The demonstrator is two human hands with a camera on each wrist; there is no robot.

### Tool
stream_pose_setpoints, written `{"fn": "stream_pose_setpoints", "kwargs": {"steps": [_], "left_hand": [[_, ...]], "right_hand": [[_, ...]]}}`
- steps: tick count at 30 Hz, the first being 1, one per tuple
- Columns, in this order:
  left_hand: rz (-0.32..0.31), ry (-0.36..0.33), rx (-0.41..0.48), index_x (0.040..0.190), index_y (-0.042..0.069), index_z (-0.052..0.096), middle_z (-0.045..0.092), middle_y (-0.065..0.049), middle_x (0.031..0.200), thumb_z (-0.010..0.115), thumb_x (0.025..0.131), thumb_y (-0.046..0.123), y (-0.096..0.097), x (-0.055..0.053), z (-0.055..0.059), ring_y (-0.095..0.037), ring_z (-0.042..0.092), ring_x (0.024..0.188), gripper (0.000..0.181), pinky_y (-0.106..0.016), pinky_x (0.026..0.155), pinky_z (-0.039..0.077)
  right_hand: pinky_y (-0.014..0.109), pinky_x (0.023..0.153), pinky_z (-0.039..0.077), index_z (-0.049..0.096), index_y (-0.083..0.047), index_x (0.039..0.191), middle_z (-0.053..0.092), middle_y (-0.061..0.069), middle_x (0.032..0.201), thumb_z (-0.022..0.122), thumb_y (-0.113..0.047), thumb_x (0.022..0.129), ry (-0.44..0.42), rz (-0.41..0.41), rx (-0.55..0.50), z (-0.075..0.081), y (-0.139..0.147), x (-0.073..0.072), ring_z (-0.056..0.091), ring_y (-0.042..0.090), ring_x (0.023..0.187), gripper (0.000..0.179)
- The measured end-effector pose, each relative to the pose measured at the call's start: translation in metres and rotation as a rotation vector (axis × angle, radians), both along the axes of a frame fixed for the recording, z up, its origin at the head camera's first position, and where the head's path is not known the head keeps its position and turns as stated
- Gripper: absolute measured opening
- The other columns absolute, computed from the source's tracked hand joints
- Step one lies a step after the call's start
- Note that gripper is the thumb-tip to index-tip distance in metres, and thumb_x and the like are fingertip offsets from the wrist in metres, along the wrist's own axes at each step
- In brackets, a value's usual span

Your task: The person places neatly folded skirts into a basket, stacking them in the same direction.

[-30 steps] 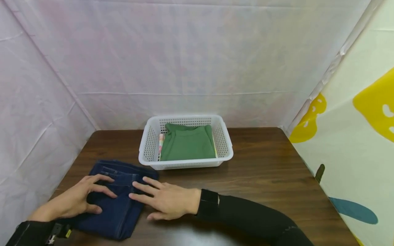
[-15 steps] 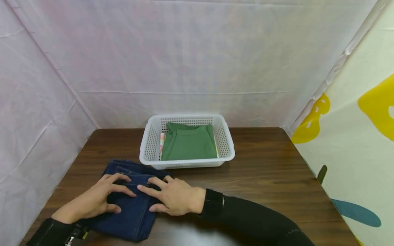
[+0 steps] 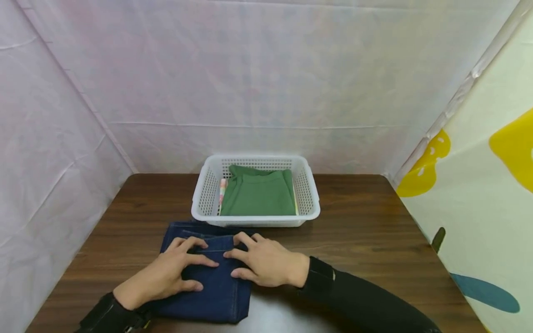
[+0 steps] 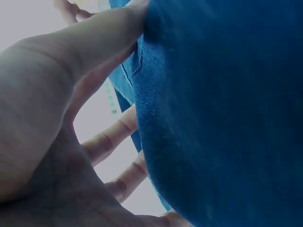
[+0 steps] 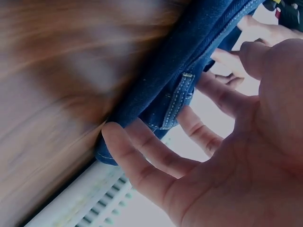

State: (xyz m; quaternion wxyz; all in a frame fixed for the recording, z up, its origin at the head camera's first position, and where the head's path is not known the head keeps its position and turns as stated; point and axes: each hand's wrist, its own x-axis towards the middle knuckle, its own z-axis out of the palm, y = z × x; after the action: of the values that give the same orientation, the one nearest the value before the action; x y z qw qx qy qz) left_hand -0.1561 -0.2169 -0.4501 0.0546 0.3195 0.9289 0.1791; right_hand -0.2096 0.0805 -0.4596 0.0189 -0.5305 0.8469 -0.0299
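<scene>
Folded dark blue jeans [image 3: 216,296] lie on the table in front of the basket, waistband toward it. My left hand [image 3: 176,270] rests on their left half with fingers spread and bent a little. On the right part of the waistband, my right hand [image 3: 268,266] touches the denim with its fingertips. The left wrist view has the thumb and fingers of the left hand [image 4: 61,109] against the blue denim [image 4: 222,113]. In the right wrist view, fingers of the right hand [image 5: 227,161] lie along the folded edge near a belt loop [image 5: 179,101].
A white perforated plastic basket [image 3: 200,194] stands at the back of the brown wooden table [image 3: 354,231]. Inside it lies a folded green garment [image 3: 258,196], with a pink-and-white patterned item [image 3: 222,189] beside it. Pale cloth walls [image 3: 250,83] close in the back and sides.
Both hands and the jeans under them have shifted to the right across the table, so the jeans now lie just in front of the basket. The basket keeps its place.
</scene>
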Motion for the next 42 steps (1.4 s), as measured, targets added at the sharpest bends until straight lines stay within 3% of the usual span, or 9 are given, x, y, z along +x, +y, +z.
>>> {"fn": "stream_pose_setpoints", "kwargs": {"steps": [7,15,22,27,33,42], "left_hand": [[-0.065,0.017,0.018,0.14,0.044,0.057,0.04,-0.006,0.148,0.078,0.085,0.051,0.025,-0.001,-0.003,-0.035,0.039,0.123,0.059,-0.059,0.089,0.047],[-0.144,-0.038,0.058,0.15,0.038,0.045,0.035,-0.003,0.155,0.077,0.086,0.051,0.049,-0.002,-0.005,-0.029,0.034,0.134,0.073,-0.055,0.098,0.044],[-0.193,-0.066,0.103,0.151,0.036,0.045,0.027,-0.004,0.16,0.075,0.089,0.05,0.061,-0.006,-0.006,-0.031,0.028,0.143,0.07,-0.06,0.104,0.038],[-0.172,-0.014,0.079,0.151,0.04,0.043,0.021,0.0,0.164,0.072,0.089,0.057,0.065,-0.005,-0.01,-0.026,0.023,0.145,0.071,-0.067,0.1,0.034],[-0.191,0.031,0.064,0.153,0.042,0.039,0.016,0.004,0.165,0.067,0.091,0.061,0.074,-0.007,-0.014,-0.031,0.016,0.148,0.071,-0.073,0.095,0.034],[-0.197,0.073,0.043,0.154,0.041,0.037,0.015,0.002,0.166,0.061,0.092,0.067,0.09,-0.008,-0.017,-0.034,0.018,0.147,0.072,-0.076,0.091,0.036]], "right_hand": [[0.026,0.066,0.053,0.051,-0.034,0.145,0.039,0.0,0.134,0.043,-0.056,0.106,-0.051,-0.04,-0.063,0.001,0.029,0.0,0.053,0.017,0.098,0.046],[0.023,0.066,0.051,0.059,-0.03,0.137,0.04,-0.001,0.128,0.057,-0.048,0.103,-0.092,-0.097,-0.123,-0.001,0.064,0.005,0.052,0.01,0.086,0.038],[0.023,0.065,0.051,0.062,-0.03,0.131,0.041,-0.001,0.123,0.061,-0.045,0.101,-0.101,-0.15,-0.161,-0.002,0.091,0.006,0.052,0.009,0.083,0.033],[0.019,0.062,0.049,0.065,-0.03,0.124,0.042,-0.001,0.121,0.064,-0.042,0.1,-0.145,-0.18,-0.182,-0.005,0.105,0.009,0.053,0.006,0.079,0.026],[0.019,0.06,0.048,0.065,-0.03,0.116,0.041,-0.001,0.122,0.067,-0.039,0.099,-0.182,-0.226,-0.209,-0.005,0.118,0.009,0.053,0.005,0.076,0.019],[0.02,0.06,0.047,0.062,-0.029,0.105,0.04,-0.004,0.118,0.07,-0.036,0.097,-0.137,-0.266,-0.233,-0.004,0.13,0.007,0.053,0.008,0.077,0.014]]}}
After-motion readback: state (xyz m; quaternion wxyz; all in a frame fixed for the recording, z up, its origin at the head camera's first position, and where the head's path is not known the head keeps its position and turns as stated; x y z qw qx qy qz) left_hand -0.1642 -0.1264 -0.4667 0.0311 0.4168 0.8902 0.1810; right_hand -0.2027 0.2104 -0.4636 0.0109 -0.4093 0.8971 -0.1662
